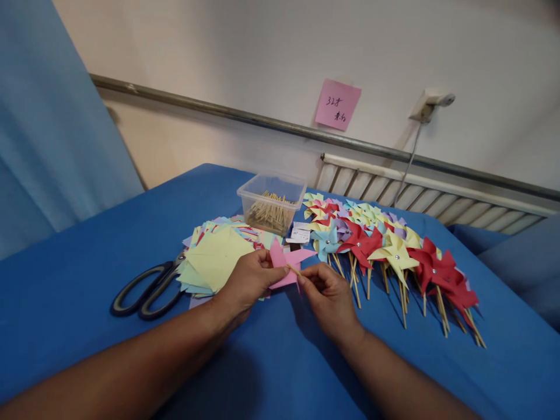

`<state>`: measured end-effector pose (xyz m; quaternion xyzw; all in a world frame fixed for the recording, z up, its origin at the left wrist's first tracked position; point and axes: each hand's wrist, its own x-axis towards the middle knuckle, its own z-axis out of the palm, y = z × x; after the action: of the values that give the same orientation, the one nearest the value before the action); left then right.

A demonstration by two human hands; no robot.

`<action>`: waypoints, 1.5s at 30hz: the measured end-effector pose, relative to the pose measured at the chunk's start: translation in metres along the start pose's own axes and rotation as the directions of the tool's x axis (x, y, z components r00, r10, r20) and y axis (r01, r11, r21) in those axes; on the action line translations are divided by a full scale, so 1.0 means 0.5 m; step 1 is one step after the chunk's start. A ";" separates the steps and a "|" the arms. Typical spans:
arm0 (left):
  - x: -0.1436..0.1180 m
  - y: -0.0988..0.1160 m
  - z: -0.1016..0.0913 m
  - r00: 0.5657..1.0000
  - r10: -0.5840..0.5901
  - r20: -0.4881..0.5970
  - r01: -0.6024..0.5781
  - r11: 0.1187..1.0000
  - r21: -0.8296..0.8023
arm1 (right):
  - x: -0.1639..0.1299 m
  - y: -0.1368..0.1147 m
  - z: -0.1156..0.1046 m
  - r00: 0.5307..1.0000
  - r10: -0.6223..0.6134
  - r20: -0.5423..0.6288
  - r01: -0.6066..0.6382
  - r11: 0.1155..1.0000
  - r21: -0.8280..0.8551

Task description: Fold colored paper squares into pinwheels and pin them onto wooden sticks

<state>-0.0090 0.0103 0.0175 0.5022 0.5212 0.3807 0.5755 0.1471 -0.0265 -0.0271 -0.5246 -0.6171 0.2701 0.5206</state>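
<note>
A pink paper pinwheel (286, 265) is pinched between the thumb and fingers of my left hand (254, 274). My right hand (330, 294) grips a short wooden stick (294, 270), whose tip lies against the middle of the pink paper. Whether the stick is fastened to the paper cannot be made out. Just left of my left hand is a stack of cut coloured paper (214, 256), pale yellow on top. To the right of my right hand lie rows of finished pinwheels (396, 255) on sticks, in red, yellow, blue and purple.
Behind my hands stands a clear plastic box (247, 204) holding many wooden sticks (273, 213). Scissors (149, 291) with dark handles lie partly under the paper stack. Small white cards (300, 233) sit beside the box. A blue cloth (100, 251) covers the table, with a wall and radiator (363, 185) beyond.
</note>
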 end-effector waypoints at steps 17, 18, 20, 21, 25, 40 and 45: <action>0.001 -0.001 -0.002 1.000 -0.008 0.010 0.008 1.000 0.026 | -0.001 -0.013 -0.003 0.994 -0.103 -0.035 0.100 0.993 -0.068; 0.002 -0.001 -0.002 1.000 -0.009 0.017 0.009 1.000 0.023 | 0.000 -0.014 -0.004 0.993 -0.108 -0.041 0.105 0.992 -0.072; 0.002 -0.001 -0.002 1.000 -0.016 0.023 0.016 1.000 0.021 | 0.000 -0.016 -0.004 0.993 -0.111 -0.047 0.107 0.991 -0.080; 0.001 -0.002 -0.002 1.000 -0.019 0.023 0.019 1.000 0.020 | 0.001 -0.015 -0.004 0.993 -0.108 -0.045 0.104 0.991 -0.082; 0.002 -0.004 -0.002 1.000 -0.020 0.014 0.020 1.000 0.011 | 0.000 -0.013 -0.003 0.994 -0.102 -0.037 0.099 0.992 -0.081; 0.008 -0.017 -0.003 0.999 0.019 0.033 -0.020 0.999 0.041 | 0.001 -0.013 -0.004 0.993 -0.113 -0.019 0.111 0.988 -0.106; 0.007 -0.015 -0.001 1.000 0.008 0.015 -0.008 0.999 0.044 | 0.002 -0.011 -0.005 0.992 -0.123 -0.014 0.120 0.984 -0.129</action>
<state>-0.0094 0.0124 0.0092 0.5197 0.5232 0.3677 0.5665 0.1477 -0.0278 -0.0212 -0.5211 -0.6582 0.1919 0.5083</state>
